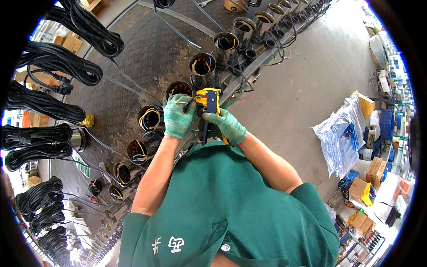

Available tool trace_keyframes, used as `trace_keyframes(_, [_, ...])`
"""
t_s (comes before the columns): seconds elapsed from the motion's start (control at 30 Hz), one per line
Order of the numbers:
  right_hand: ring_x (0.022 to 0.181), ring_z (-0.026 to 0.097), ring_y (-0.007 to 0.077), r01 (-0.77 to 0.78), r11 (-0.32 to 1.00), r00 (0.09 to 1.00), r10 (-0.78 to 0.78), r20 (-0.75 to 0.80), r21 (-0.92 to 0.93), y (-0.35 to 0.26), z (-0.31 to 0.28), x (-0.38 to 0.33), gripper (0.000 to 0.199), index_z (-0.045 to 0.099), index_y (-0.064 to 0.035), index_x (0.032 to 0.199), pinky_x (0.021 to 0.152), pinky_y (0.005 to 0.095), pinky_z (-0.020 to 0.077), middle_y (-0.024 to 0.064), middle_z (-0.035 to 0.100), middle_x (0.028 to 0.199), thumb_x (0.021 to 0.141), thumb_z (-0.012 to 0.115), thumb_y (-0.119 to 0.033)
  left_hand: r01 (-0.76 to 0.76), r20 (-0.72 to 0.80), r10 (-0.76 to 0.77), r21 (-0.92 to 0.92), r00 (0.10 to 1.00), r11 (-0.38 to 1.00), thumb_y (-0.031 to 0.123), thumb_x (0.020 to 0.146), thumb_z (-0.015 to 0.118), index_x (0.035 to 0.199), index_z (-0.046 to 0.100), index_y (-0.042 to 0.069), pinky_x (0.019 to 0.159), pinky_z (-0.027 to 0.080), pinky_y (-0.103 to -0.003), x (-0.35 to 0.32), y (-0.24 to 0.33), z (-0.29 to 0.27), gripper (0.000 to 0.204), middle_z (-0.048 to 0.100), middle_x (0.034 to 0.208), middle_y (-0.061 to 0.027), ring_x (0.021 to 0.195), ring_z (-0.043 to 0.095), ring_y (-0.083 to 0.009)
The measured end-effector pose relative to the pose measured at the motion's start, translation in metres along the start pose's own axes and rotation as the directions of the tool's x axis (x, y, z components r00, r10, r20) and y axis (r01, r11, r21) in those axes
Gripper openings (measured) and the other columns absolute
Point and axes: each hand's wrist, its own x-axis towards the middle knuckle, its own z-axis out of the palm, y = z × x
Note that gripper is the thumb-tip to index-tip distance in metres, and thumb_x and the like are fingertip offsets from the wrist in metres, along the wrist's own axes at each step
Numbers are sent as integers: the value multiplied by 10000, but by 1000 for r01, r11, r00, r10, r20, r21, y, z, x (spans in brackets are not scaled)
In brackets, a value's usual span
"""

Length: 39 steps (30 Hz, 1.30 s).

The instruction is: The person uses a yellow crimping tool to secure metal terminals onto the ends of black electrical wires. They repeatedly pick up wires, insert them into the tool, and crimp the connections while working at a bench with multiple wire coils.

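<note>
My right hand (227, 127), in a green-and-white knit glove, is closed round the handles of a yellow and dark-blue wire stripper (211, 101). Its jaw end points up and left, toward my other hand. My left hand (179, 116), gloved the same way, has its fingers pinched on a thin light wire (186, 103) right beside the jaws. Whether the wire's end sits inside the jaws is hidden. Just beyond my left fingers stands an open metal cylinder (179, 88) with dark reddish windings inside. Another cylinder (202, 66) with blue and yellow wires stands farther on.
Several similar cylinders line the bench edge, including one (149, 118) with yellow-white wires left of my wrist. Coiled black cables (62, 62) hang at the left, their grey leads crossing the dark worktop (133, 53). Plastic sheeting (338, 138) and cartons (376, 172) lie at right.
</note>
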Motion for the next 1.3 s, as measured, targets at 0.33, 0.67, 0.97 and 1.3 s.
trace_keyframes(0.33, [812, 670, 134, 122, 941, 981, -163, -106, -315, 8, -1, 7, 317, 690, 8, 1146, 733, 316, 565, 48, 718, 932, 981, 722, -260, -44, -8, 44, 22, 999, 999, 170, 849, 799, 909, 768, 102, 900, 485, -460, 3, -2, 3, 95, 734, 992, -83, 986, 671, -333])
trace_keyframes(0.67, [702, 607, 120, 7, 970, 978, -57, -202, -242, 6, -10, 8, 273, 710, -33, 1088, 681, 299, 534, -14, 663, 840, 976, 709, -282, -38, 66, 30, 121, 997, 992, 193, 857, 784, 919, 759, 140, 1055, 383, -622, 5, 4, 0, 85, 700, 950, -41, 1003, 665, -309])
trace_keyframes(0.97, [872, 671, 137, 35, 995, 993, -23, -118, 94, -1, -8, -13, 311, 660, -59, 1215, 789, 316, 577, 23, 699, 1006, 977, 726, -248, 17, 34, -20, 93, 999, 996, 187, 850, 798, 918, 755, 144, 1077, 389, -578, 4, 0, 3, 91, 704, 949, -42, 999, 664, -314])
trace_keyframes(1.3, [900, 650, 113, 312, 922, 936, -339, -90, -228, -5, 1, -10, 357, 611, -41, 1283, 827, 291, 565, 5, 679, 1049, 958, 734, -118, -54, 132, 21, 252, 991, 966, 230, 973, 669, 1209, 727, 204, 1091, 362, -607, 4, 11, -5, 245, 685, 1041, -72, 1063, 646, -329])
